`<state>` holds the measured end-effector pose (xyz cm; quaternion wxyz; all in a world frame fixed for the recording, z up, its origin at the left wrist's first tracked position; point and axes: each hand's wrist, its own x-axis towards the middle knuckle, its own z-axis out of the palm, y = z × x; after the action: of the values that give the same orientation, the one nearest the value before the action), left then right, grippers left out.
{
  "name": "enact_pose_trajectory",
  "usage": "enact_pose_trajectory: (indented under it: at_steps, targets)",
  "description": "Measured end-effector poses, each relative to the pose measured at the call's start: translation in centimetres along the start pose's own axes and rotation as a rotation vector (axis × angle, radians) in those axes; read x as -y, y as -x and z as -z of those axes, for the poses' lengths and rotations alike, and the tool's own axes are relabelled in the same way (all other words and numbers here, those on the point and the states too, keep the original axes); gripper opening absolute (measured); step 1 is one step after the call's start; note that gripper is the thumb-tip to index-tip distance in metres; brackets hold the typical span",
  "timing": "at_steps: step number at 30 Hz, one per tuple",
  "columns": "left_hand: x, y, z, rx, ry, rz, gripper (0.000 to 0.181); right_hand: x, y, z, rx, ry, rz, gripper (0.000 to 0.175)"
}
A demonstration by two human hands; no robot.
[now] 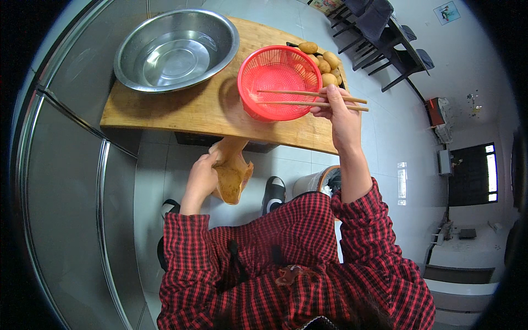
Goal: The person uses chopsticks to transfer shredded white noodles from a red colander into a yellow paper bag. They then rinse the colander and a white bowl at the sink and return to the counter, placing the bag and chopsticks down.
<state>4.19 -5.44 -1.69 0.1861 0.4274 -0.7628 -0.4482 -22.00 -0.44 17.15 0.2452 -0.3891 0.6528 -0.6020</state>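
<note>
My right hand (pixel 339 111) grips a pair of wooden chopsticks (pixel 297 104), held apart and pointing left across a red plastic colander (pixel 284 66). The colander rests on a wooden board tabletop (pixel 173 113). Below the table's near edge, my left hand (pixel 203 175) pinches the side of an opened tan bag (pixel 231 181). The bag's mouth gapes towards me and its inside looks yellowish brown; what it holds cannot be made out. To the colander's left stands a wide stainless steel basin (pixel 173 62) with clear water in it.
Several potatoes (pixel 326 62) lie in a black tray behind the colander. A lined waste bin (pixel 307 181) stands on the tiled floor near my knee. Grey glossy cabinet doors (pixel 66 173) rise close on the left. A dining table with dark chairs (pixel 371 24) is farther off.
</note>
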Motion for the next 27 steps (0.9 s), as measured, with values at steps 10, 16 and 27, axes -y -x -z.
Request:
enact_pose_trajectory:
  at_steps: [10,16,27]
  targets:
    - [-0.1,0.0,0.1,0.002,-0.047,-0.001,0.047,-0.6,-0.5,-0.2,0.019,0.026,-0.009,0.033]
    - [-0.2,0.0,0.1,0.003,-0.019,-0.003,0.046,-1.4,-0.2,-0.3,-0.012,-0.006,-0.001,0.034]
    - [-0.2,0.1,0.0,-0.036,-0.026,-0.026,0.045,-2.3,0.4,-0.1,-0.173,-0.226,-0.117,0.035]
